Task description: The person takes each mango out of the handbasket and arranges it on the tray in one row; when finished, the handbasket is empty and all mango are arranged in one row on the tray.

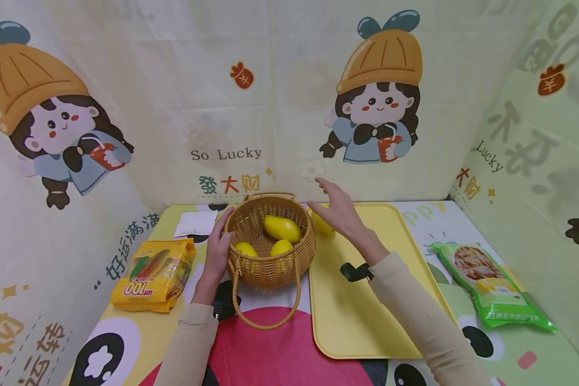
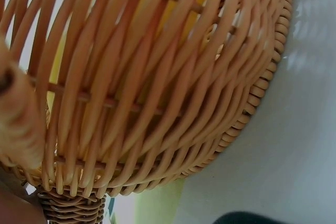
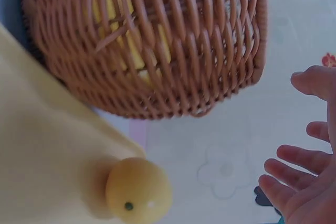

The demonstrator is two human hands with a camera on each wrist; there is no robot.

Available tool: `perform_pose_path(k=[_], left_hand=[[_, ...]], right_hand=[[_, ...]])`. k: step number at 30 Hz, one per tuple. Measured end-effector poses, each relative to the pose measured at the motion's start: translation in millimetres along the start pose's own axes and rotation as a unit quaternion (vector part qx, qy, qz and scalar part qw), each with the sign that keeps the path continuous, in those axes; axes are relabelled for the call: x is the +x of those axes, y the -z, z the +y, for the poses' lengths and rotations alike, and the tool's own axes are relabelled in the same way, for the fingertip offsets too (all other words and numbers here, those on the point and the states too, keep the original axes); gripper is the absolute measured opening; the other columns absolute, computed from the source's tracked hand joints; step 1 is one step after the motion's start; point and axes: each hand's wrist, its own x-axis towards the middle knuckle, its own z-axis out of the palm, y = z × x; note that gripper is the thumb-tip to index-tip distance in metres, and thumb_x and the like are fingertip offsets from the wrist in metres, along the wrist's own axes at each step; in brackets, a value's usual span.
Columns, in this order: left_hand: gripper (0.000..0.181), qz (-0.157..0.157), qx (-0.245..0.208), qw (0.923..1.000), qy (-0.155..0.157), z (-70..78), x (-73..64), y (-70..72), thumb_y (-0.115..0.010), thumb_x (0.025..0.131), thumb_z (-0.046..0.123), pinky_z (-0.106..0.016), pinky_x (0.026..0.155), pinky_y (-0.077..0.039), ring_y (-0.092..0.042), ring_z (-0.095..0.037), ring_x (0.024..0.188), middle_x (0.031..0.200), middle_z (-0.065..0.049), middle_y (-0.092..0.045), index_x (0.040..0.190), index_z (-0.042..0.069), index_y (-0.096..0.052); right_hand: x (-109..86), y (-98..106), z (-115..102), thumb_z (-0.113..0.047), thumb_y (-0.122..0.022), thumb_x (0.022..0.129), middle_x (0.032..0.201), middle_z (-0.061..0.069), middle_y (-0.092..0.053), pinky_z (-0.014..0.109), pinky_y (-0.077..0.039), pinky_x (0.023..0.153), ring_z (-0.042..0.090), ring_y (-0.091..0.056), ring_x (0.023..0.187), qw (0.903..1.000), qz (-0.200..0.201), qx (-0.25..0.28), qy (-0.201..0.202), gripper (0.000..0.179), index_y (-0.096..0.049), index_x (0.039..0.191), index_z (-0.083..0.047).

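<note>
Gripping basket (image 1: 269,272), seemingly; "So Lucky" (image 1: 227,154) behind

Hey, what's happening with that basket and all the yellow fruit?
A person has their left hand against the side of a wicker basket with three yellow fruits inside. Their right hand holds nothing, its fingers spread above the yellow tray. One more yellow fruit sits on that tray, near its far left corner. A yellow snack packet lies to the left, and a green food bag to the right.
</note>
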Motion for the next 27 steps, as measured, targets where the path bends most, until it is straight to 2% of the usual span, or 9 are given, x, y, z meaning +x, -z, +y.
perform_pose_path(k=[9, 15, 18, 23, 27], left_hand=[[0.062, 0.003, -0.006, 1.0000, -0.005, -0.9, 1.4, -0.4, -0.039, 0.094, 0.007, -0.054, 0.118, -0.032, -0.033, -0.033, 0.147, 0.162, -0.005, -0.032, 0.155, 0.018, -0.035], [0.062, 0.005, -0.006, 1.0000, -0.002, -1.9, 0.0, -0.1, -0.039, 0.094, 0.007, -0.055, 0.118, -0.032, -0.033, -0.034, 0.147, 0.163, -0.005, -0.031, 0.155, 0.017, -0.035], [0.063, 0.004, -0.005, 1.0000, -0.003, -1.7, -0.7, -0.1, -0.039, 0.094, 0.008, -0.055, 0.117, -0.032, -0.033, -0.033, 0.148, 0.163, -0.005, -0.031, 0.156, 0.017, -0.034], [0.062, 0.001, -0.002, 1.0000, 0.000, -0.3, -0.7, -0.2, -0.040, 0.094, 0.009, -0.054, 0.117, -0.033, -0.034, -0.030, 0.147, 0.162, -0.004, -0.032, 0.155, 0.020, -0.035], [0.062, 0.003, 0.000, 1.0000, 0.000, -0.4, -0.2, 0.2, -0.039, 0.094, 0.009, -0.054, 0.117, -0.033, -0.034, -0.030, 0.147, 0.162, -0.004, -0.031, 0.156, 0.018, -0.035]], right_hand=[[2.5, -6.2, -24.2, -0.037, -0.065, 0.093, 0.150, 0.010, -0.049, 0.049, -0.045, 0.108, 0.030, -0.051, 0.132, 0.9978, -0.027, 0.024, 0.055, 0.068, -0.040, 0.152, -0.017], [2.5, -17.8, -29.8, -0.038, -0.066, 0.093, 0.152, 0.006, -0.047, 0.048, -0.046, 0.107, 0.030, -0.051, 0.132, 0.9957, -0.054, 0.040, 0.064, 0.067, -0.041, 0.152, -0.018], [0.5, -24.3, -31.4, -0.035, -0.067, 0.093, 0.149, 0.008, -0.051, 0.048, -0.047, 0.106, 0.031, -0.053, 0.129, 0.9936, -0.058, 0.049, 0.083, 0.064, -0.044, 0.149, -0.016], [-1.1, -33.4, -36.2, -0.030, -0.068, 0.093, 0.144, 0.007, -0.055, 0.043, -0.046, 0.109, 0.025, -0.054, 0.130, 0.9897, -0.065, 0.039, 0.122, 0.059, -0.049, 0.146, -0.014], [0.5, -37.8, -44.4, -0.029, -0.068, 0.093, 0.148, 0.006, -0.053, 0.043, -0.043, 0.112, 0.024, -0.049, 0.136, 0.9850, -0.103, 0.026, 0.136, 0.060, -0.047, 0.147, -0.013]])
